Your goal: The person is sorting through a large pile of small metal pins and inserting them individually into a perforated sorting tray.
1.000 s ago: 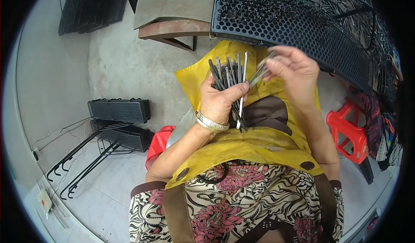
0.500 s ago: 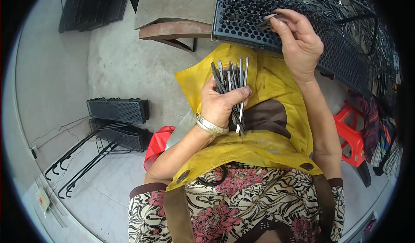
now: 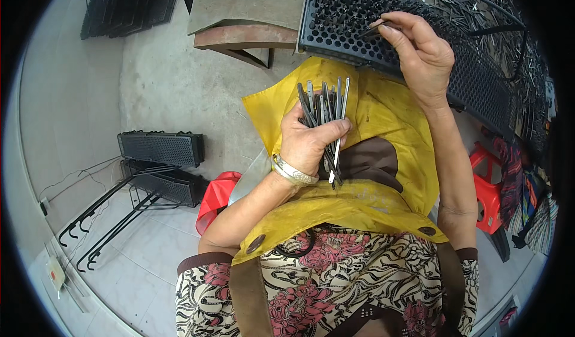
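A bundle of thin flat metal strips (image 3: 325, 106), grey and silver with small holes near their ends, stands in my left hand (image 3: 308, 142), whose fingers are wrapped round it over my lap. My right hand (image 3: 424, 55) is over the front part of a black perforated rack (image 3: 335, 42), thumb and forefinger pinching one dark metal strip (image 3: 372, 31). That strip slants down toward the rack's round holes; whether its tip is inside one I cannot tell. Many dark strips stand upright in the rack's farther rows, while the nearest rows show open holes.
Loose metal strips (image 3: 488, 43) lie heaped beyond the rack. A worn table edge (image 3: 245, 35) is left of it. Black perforated racks with hooked rods (image 3: 162, 149) stand on the floor at left; a red stool (image 3: 488, 193) is at right. A yellow apron (image 3: 407, 157) covers my lap.
The view has shifted slightly. My right hand stays over the rack's front holes with a strip pinched, its tilt slightly flatter. My left hand keeps its hold on the bundle.
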Available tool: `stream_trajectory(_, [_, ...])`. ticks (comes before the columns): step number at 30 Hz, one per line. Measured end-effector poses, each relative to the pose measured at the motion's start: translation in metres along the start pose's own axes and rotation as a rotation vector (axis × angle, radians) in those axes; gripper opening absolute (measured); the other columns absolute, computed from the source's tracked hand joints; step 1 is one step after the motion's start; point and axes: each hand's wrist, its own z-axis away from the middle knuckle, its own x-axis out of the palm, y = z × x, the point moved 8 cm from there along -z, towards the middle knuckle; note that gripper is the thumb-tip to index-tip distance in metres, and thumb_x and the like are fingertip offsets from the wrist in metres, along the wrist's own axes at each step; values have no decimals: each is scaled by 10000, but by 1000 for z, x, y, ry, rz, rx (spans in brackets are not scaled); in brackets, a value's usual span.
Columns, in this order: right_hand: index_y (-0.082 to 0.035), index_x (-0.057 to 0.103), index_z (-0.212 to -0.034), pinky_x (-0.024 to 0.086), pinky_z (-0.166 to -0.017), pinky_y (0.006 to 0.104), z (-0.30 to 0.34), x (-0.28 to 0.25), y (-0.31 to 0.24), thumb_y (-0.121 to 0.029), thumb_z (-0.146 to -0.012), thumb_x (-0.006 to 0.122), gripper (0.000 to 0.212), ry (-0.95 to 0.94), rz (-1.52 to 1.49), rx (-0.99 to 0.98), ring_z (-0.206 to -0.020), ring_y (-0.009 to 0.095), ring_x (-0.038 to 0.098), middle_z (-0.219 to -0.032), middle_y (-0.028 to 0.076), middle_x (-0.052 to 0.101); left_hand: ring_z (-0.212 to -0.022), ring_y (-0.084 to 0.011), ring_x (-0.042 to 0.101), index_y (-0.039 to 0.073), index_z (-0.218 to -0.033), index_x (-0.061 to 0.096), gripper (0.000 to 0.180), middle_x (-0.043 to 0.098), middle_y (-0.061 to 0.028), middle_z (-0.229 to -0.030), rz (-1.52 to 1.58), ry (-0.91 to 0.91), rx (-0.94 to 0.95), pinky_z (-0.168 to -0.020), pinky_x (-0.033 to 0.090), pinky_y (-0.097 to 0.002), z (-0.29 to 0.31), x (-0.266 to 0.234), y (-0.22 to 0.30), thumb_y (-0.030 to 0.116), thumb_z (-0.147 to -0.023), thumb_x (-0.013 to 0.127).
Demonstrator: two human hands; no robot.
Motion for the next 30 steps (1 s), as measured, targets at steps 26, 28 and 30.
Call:
stream_trajectory(26, [24, 582, -801, 453, -555, 250, 1, 14, -29, 42, -730, 602, 76, -48, 263, -306, -617, 196, 581, -728, 101, 592, -510, -104, 535, 8, -887, 512, 258, 569, -36, -656, 14, -28, 28, -472, 434, -225, -2, 4, 2, -75, -674, 632])
stream_trajectory(28, [26, 581, -799, 453, -557, 250, 3, 13, -26, 42, -727, 605, 78, -14, 257, -314, -617, 199, 580, -727, 102, 591, -510, -109, 538, 6, -901, 511, 271, 571, -43, -656, 13, -32, 25, -472, 438, -229, -3, 5, 1, -77, -673, 632])
stream_trajectory(30, [36, 592, -830, 453, -549, 239, 3, 13, -16, 21, -723, 628, 115, -20, 298, -233, -623, 164, 582, -731, 88, 601, -508, -116, 541, 1, -910, 510, 278, 572, -49, -655, 16, -45, 15, -471, 442, -233, -3, 6, -1, -78, -674, 635])
